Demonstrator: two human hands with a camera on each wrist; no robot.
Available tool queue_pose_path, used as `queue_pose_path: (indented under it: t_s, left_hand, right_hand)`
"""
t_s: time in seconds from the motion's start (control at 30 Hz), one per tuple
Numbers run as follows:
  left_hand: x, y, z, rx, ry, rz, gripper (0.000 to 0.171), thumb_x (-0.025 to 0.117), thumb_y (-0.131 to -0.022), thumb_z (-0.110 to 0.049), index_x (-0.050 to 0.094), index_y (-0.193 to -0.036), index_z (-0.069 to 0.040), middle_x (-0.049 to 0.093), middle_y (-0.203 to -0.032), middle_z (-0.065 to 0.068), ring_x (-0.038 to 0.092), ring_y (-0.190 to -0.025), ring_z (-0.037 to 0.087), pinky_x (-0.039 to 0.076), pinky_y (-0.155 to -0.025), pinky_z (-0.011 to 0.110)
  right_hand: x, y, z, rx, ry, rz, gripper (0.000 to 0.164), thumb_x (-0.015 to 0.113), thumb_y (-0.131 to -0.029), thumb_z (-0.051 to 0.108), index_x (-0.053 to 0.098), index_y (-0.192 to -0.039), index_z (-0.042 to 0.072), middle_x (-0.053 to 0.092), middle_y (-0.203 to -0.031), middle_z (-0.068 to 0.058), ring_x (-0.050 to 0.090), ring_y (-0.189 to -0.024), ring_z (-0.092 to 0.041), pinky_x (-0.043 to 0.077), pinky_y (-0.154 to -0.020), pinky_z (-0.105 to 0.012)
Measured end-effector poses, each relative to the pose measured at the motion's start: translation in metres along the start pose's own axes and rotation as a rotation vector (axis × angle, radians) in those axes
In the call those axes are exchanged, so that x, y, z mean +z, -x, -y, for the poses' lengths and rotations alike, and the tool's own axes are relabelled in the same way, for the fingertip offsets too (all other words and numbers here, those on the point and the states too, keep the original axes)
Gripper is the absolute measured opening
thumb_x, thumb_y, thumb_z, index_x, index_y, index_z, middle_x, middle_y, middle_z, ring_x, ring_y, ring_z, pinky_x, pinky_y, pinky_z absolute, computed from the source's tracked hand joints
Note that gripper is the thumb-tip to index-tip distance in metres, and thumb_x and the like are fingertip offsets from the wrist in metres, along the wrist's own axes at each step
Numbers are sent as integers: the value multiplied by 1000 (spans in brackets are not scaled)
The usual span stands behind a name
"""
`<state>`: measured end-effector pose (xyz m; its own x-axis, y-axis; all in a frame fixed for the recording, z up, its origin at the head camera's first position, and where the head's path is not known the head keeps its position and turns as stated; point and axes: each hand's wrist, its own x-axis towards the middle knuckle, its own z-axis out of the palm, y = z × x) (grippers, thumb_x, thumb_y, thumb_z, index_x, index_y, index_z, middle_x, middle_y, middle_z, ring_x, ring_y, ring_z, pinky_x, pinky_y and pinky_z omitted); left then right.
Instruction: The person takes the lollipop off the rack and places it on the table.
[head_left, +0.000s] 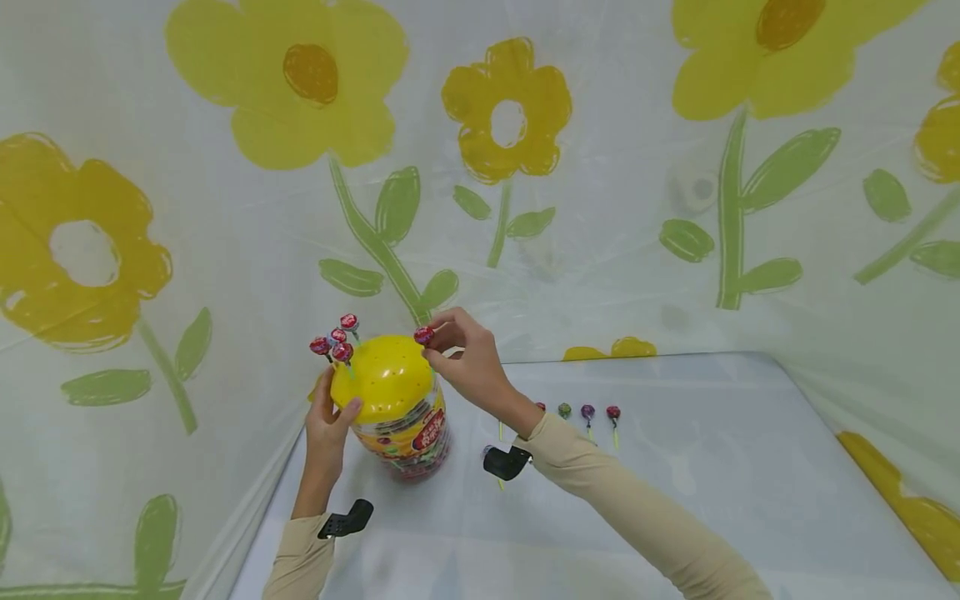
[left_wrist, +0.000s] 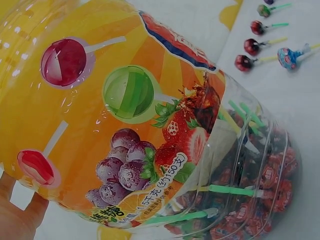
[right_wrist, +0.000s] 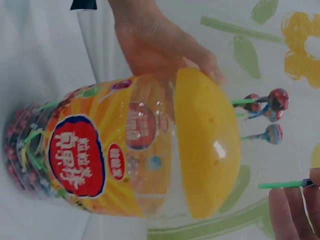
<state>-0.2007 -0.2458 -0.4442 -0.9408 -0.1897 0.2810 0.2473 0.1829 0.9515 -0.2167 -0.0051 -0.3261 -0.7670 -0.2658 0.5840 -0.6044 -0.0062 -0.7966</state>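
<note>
A clear jar (head_left: 405,437) of lollipops stands upright, with a yellow domed lid (head_left: 390,375) dotted with small holes. Several lollipops (head_left: 342,351) stick up from the lid's left side, red wrappers outward. My left hand (head_left: 326,421) grips the lid's left edge, thumb at the front; in the right wrist view that hand (right_wrist: 165,42) lies along the jar's side. Above the lid's right edge my right hand (head_left: 468,358) pinches a red-wrapped lollipop (head_left: 423,335). Its green stick (right_wrist: 285,185) points toward the lid, apart from it in the right wrist view.
Loose lollipops lie in a row on the white table (head_left: 675,500) right of the jar, among them a green one (head_left: 564,410), a purple one (head_left: 588,411) and a red one (head_left: 613,412). A blue-wrapped lollipop (left_wrist: 290,58) lies nearer. Behind hangs a flower-printed curtain (head_left: 600,250).
</note>
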Motion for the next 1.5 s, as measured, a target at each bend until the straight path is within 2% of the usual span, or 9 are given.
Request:
queue_pose_path:
  t_s: [0.2, 0.37, 0.53, 0.7, 1.0, 1.27, 1.5]
  left_hand:
    - [3, 2, -8, 17, 18, 19, 66, 58, -83, -15, 23, -138, -27, 30, -137, -5, 38, -117, 15, 38, -90, 18]
    - [5, 3, -15, 31, 29, 32, 66, 57, -84, -14, 22, -139, -24, 28, -138, -3, 34, -119, 16, 37, -91, 17]
    - [2, 1, -7, 8, 30, 25, 67, 57, -84, -14, 22, -138, -28, 25, -140, -6, 31, -122, 15, 36, -92, 18]
    - [0, -2, 2, 8, 50, 22, 67, 58, -84, -15, 21, -138, -30, 24, -140, -5, 32, -123, 17, 37, -91, 17]
    - [-2, 0, 1, 14, 64, 19, 67, 57, -84, -13, 21, -138, -28, 25, -139, -4, 33, -121, 17, 37, -90, 16]
    - [-3, 0, 6, 20, 18, 13, 67, 58, -84, -19, 21, -139, -28, 23, -141, -6, 28, -124, 16, 34, -96, 24]
    - [-3, -2, 6, 34, 110, 35, 66, 57, -84, -12, 23, -138, -28, 27, -139, -3, 34, -120, 18, 37, -91, 17]
  right_hand:
    - [-11, 8, -9, 39, 14, -13, 26, 60, -76, -5, 49, -99, -1, 61, -83, -19, 58, -71, -26, 52, -55, -31]
    - [-19, 14, -14, 51, -9, -9, 26, 60, -76, -6, 49, -99, -3, 61, -82, -16, 58, -69, -28, 52, -53, -31]
    - [-25, 21, -18, 67, -4, 2, 26, 60, -76, -4, 48, -99, -4, 60, -83, -20, 58, -68, -31, 52, -52, -30]
    - [-30, 30, -23, 136, 1, 6, 27, 60, -77, -3, 47, -101, -3, 59, -84, -21, 57, -67, -32, 52, -51, -32]
    - [-37, 46, -39, 196, -5, 5, 30, 61, -76, -5, 47, -102, -4, 58, -82, -23, 57, -67, -34, 51, -50, -38]
    - [-39, 62, -53, 293, 16, -6, 30, 62, -76, -2, 47, -102, -3, 59, -82, -20, 57, -69, -34, 51, -52, -40]
    - [-41, 76, -66, 341, -7, -24, 30, 61, -76, -5, 46, -102, -5, 58, -81, -23, 56, -68, -40, 51, -51, -42]
